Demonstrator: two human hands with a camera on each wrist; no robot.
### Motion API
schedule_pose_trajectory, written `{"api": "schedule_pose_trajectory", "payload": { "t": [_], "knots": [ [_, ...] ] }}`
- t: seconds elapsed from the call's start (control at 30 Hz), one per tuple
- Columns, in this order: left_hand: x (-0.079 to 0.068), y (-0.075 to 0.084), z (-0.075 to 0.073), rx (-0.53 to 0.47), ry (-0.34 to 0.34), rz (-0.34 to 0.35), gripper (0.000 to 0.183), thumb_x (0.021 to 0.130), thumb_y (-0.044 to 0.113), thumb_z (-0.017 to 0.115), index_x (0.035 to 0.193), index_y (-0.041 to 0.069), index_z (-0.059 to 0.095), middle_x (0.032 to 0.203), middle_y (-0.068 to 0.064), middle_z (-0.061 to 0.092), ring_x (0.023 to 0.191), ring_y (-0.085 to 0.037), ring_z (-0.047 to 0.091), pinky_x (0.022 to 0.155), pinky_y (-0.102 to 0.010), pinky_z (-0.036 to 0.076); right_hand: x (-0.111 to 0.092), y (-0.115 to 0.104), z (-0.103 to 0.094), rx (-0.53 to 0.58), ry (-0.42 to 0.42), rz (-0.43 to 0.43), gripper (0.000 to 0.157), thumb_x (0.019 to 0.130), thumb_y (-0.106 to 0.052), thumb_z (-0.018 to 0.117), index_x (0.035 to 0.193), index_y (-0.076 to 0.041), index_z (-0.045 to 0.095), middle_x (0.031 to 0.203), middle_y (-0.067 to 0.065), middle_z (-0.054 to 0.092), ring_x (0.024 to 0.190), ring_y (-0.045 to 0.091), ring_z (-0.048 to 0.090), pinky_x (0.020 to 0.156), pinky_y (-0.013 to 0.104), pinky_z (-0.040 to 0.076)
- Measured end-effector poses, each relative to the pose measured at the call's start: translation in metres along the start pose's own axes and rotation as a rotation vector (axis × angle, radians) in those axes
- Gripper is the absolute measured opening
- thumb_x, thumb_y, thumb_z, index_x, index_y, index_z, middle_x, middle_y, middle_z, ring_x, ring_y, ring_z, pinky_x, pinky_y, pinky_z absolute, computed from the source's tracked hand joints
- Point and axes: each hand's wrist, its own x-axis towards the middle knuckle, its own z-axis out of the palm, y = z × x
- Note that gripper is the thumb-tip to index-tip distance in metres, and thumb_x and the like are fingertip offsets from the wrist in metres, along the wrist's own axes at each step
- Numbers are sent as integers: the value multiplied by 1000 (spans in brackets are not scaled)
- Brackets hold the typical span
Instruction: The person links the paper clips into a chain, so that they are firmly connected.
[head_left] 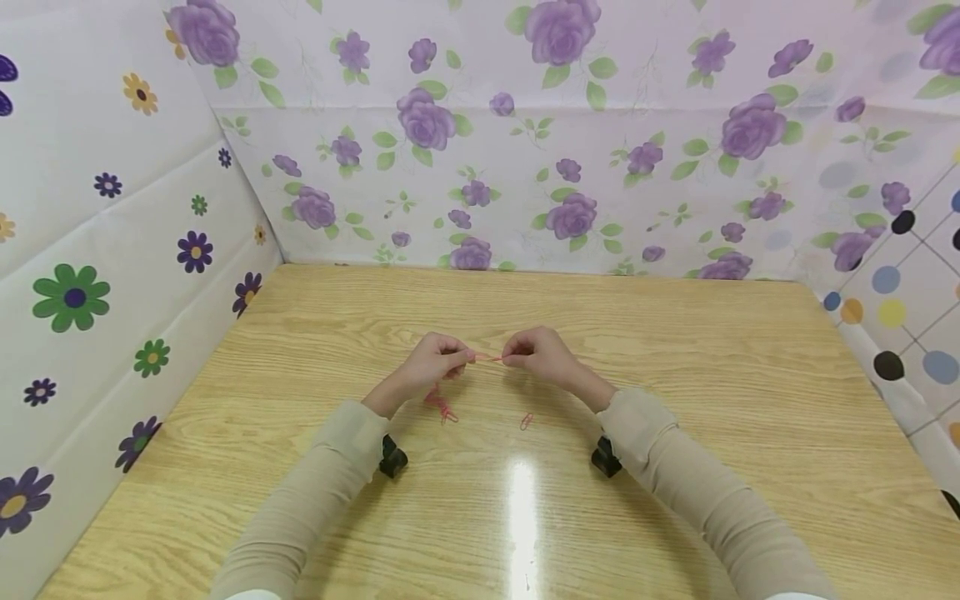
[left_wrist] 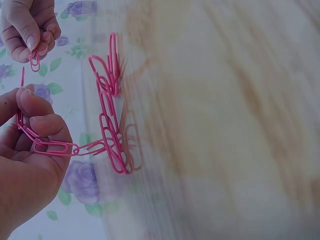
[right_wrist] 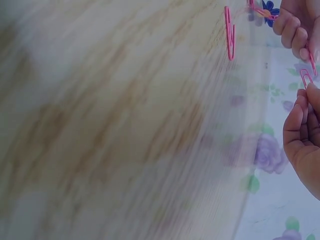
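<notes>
Between thumb and fingertips, my left hand pinches the end clip of a chain of linked pink paper clips. From the palm the chain runs down to the tabletop, where the other linked clips lie bunched. My right hand pinches a single pink paper clip, its rounded end pointing at the left hand. The two held clips are close, end to end; whether they touch I cannot tell. A loose pink paper clip lies on the table below the right hand.
The wood-grain table extends on all sides of the hands. A flowered cloth hangs behind it, with patterned sheets at the left and right. Black wrist cameras sit under both cuffs, and a bright glare crosses the front of the table.
</notes>
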Motion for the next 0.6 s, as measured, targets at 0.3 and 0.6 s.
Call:
{"api": "schedule_pose_trajectory", "payload": {
  "t": [0.3,0.6],
  "knots": [
    [0,1,2,-6,-7,-11,29,94,8,50,94,-20,58,61,-5,51,51,-11,40,53,-29,36,0,-3,4,29,-17,-12,6,83,-5,65,80,0,67,73,5,63,58,11,47,53,22,39],
    [1,1,3,30,-28,-12,29,94,9,50,94,-19,59,58,-2,49,47,-9,33,48,-23,32,2,-2,6,21,-12,-9,5,83,-5,65,80,-3,67,73,3,63,60,11,48,54,22,40]
  ]
}}
